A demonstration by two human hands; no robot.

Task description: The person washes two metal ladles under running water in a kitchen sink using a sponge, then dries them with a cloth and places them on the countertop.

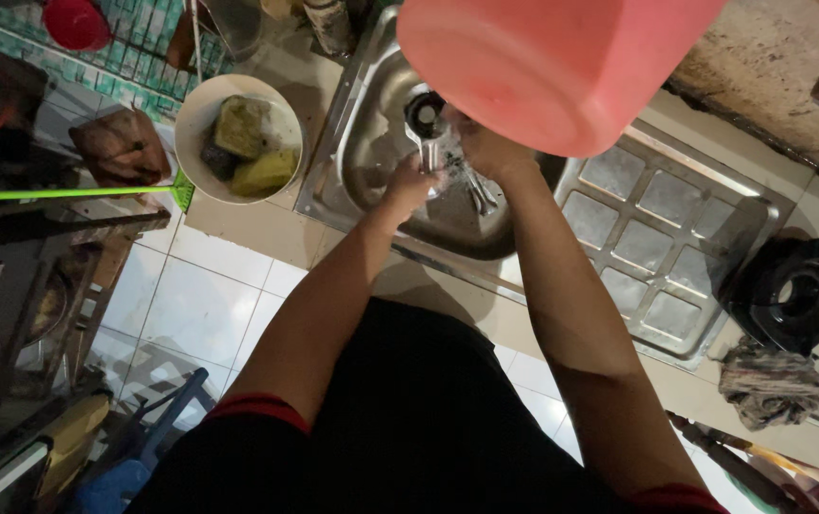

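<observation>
Cutlery: a small bunch of metal cutlery (462,176), grey and shiny, lies in the steel sink (357,143) close to the drain (425,114); one flat end stands up between the two hands, while the other pieces fan out toward the sink's near wall. Single pieces are too blurred to tell apart.
Left hand: the left hand (411,183) is over the sink basin, just beside the drain, its grip curled narrow on the upright piece of cutlery.
Right hand: the right hand (482,145) is in the sink too, on the far side of the cutlery from the left hand, touching the left hand's fingers; a pink plastic tub (552,67) close to the camera covers its upper part, so how far its grip is closed cannot be told.
Sink surroundings: a ribbed steel draining board (662,238) joins the sink on one side; on the other, on the bench (252,224), stands a white bowl (202,114) holding yellow-green sponges (243,128).
Beyond the draining board: a black plastic part (795,290) and a crumpled rag (771,381) lie on the bench, well apart from the sink.
</observation>
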